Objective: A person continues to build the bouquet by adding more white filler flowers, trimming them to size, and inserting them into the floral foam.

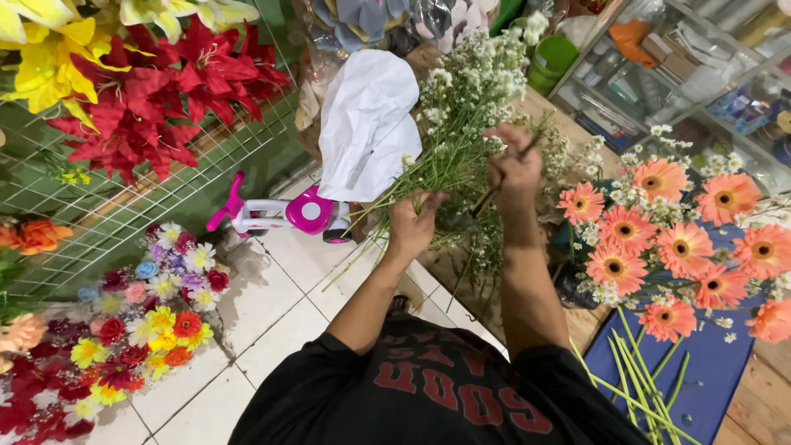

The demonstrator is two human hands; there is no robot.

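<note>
Flower shop | left hand (pixel 412 224) fingers closed round white-flower bunch (pixel 465 99) | right hand (pixel 512 169) pinching stem

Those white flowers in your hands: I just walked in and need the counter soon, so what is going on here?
A person is gathering a bunch of small white filler flowers. The left hand grips the stems low down, while the right hand holds a single stem against the bunch. Orange gerberas lie on a blue sheet to the right, over the wooden counter.
</note>
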